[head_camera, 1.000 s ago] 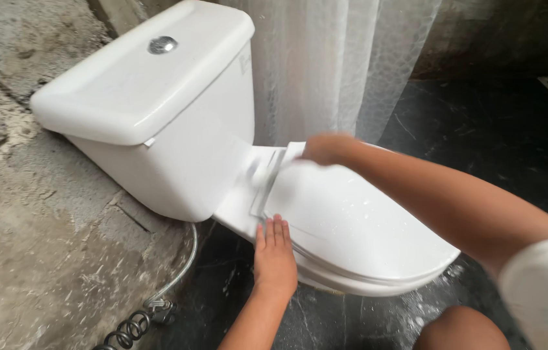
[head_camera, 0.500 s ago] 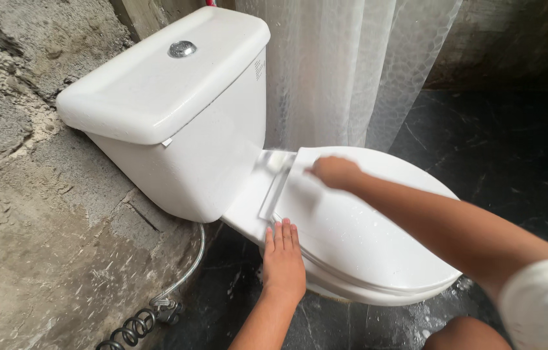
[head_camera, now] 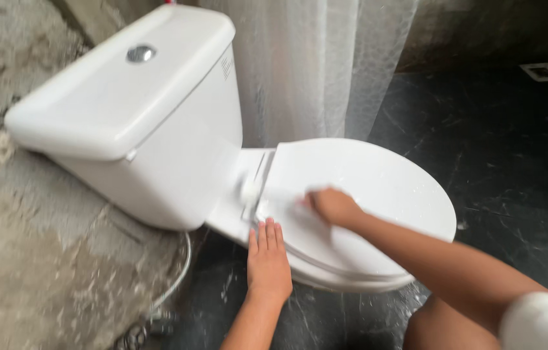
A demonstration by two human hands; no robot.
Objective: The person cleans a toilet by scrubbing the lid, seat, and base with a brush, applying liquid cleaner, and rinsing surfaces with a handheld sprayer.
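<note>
Head view, looking down on a white ceramic toilet with a closed, oval white plastic seat lid [head_camera: 365, 194] standing on a dark, marbled stone floor [head_camera: 501, 162]. The right hand [head_camera: 332, 206] lies curled on the near rear part of the lid, close to the hinge; it is blurred, and whether it grips a cloth or sponge cannot be told. The left hand [head_camera: 267, 262] is spread flat, fingers together and pointing toward the hinge, pressed against the near left rim of the bowl just under the lid edge; it holds nothing. Small pale droplets or suds speckle the lid surface around the right hand and toward its front, which suggests the lid top is partly gone over; the far right portion looks plain and dry, so it may be untouched. The white rectangular cistern [head_camera: 125, 110] with its round chrome flush button [head_camera: 140, 54] shows no wetness. A translucent patterned shower curtain [head_camera: 306, 58] hangs behind the bowl, a rough grey cement wall [head_camera: 34, 259] stands at the left, and a thin metal hose [head_camera: 180, 272] runs down beside it.
</note>
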